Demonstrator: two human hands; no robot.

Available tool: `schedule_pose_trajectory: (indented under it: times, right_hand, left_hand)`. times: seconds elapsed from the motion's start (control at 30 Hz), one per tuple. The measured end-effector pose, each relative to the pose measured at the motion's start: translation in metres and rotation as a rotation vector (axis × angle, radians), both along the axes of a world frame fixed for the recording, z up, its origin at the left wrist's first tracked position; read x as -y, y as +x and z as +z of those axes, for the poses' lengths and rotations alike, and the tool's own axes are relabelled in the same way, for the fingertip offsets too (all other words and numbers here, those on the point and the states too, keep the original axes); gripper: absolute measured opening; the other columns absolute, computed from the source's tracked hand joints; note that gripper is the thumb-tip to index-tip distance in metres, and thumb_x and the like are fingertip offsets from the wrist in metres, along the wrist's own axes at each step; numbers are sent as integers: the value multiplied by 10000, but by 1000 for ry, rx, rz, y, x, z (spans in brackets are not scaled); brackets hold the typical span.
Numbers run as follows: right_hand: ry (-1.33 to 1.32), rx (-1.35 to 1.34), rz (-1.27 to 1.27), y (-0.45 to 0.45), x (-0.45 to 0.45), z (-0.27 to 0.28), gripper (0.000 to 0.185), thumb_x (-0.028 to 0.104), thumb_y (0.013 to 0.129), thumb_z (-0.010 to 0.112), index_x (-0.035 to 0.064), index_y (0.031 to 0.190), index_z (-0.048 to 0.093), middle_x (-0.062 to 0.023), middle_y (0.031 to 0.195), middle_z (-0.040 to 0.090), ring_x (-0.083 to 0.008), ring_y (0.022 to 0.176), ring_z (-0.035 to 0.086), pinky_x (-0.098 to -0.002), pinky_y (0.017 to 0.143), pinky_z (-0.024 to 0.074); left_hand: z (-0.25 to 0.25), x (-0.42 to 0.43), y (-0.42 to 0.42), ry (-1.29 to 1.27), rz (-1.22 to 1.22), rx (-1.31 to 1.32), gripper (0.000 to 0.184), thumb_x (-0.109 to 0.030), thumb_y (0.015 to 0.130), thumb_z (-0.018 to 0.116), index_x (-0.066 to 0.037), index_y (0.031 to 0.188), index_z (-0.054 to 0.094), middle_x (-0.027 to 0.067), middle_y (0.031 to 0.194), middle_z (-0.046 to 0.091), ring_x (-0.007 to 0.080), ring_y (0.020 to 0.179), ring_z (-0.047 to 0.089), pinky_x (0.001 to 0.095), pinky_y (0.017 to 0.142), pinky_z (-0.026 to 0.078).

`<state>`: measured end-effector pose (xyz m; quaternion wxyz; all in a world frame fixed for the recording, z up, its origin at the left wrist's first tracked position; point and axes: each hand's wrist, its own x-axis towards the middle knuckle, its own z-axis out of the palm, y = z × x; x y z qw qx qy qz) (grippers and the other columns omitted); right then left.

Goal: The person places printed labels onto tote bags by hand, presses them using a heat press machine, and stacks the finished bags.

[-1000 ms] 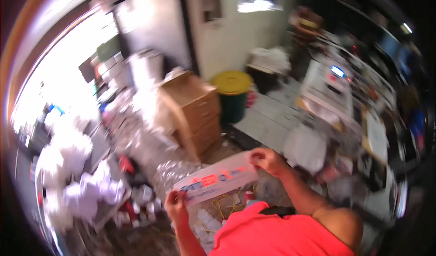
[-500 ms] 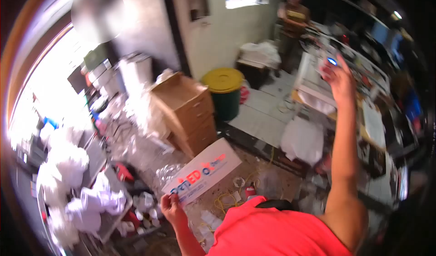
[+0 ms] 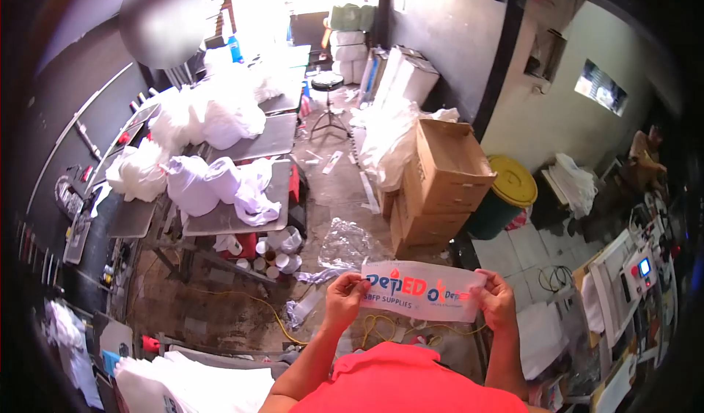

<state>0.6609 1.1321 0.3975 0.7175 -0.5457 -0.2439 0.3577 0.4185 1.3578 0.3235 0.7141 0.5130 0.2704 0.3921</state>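
Observation:
A white printed sheet [image 3: 422, 292] with red and blue lettering is stretched level in front of my red shirt. My left hand [image 3: 346, 299] pinches its left end between thumb and fingers. At the opposite end, my right hand [image 3: 496, 299] is closed on the sheet's edge. The print faces up toward the camera. Beneath the sheet, a yellow cord [image 3: 378, 326] lies on the floor.
Stacked cardboard boxes [image 3: 444, 178] stand ahead, beside a green bin with a yellow lid [image 3: 513, 182]. White bundles [image 3: 220, 186] rest on tables to the left. A machine with a lit screen [image 3: 644, 268] is at right; a person [image 3: 647, 156] is behind it.
The view has swung left. My right hand, raised and off the sheet half a second ago, is back on its right end. The sheet, slanted before, is now nearly level.

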Motion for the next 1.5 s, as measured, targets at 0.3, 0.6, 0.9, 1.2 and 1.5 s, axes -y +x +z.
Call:
schedule_pose_trajectory:
  times: [0.3,0.6,0.9,1.2,1.5]
  right_hand:
    - [-69,152,-220,14,-3,-25,118,16,863,694,19,981,686,-63,848,703,-129,737,660,-272,666,543]
    - [232,457,-1539,163,215,53,91,92,841,664,39,893,611,-54,812,672,-155,731,662,-310,651,530]
    - [-205,842,-2387,233,429,156,222,235,770,717,118,957,743,-90,952,741,-267,900,697,-383,798,537]
    - [-612,1339,-1403,166,208,16,70,80,933,622,16,916,644,-117,888,659,-269,835,655,-371,760,516]
    - [-248,846,-21,-33,-17,-21,165,-58,761,666,33,893,701,-44,785,639,-107,675,608,-272,582,485]
  left_hand:
    - [3,-5,-9,123,-83,-101,168,-65,950,642,-19,1112,648,55,982,695,91,846,639,253,723,534]
    - [0,-9,-9,89,-63,-147,399,-251,1004,561,-85,1361,494,69,1361,533,234,1059,634,333,712,563]
    - [-3,-21,0,159,-44,-173,354,-122,1017,498,-33,1360,494,97,1360,523,222,1102,631,311,742,572]
    - [-14,3,4,291,-107,-237,328,-91,945,620,-61,1271,594,60,1264,615,156,1124,609,283,904,516]
    - [30,27,6,933,-286,-390,506,-216,819,762,-90,1276,583,141,1366,537,316,1251,535,415,1001,478]
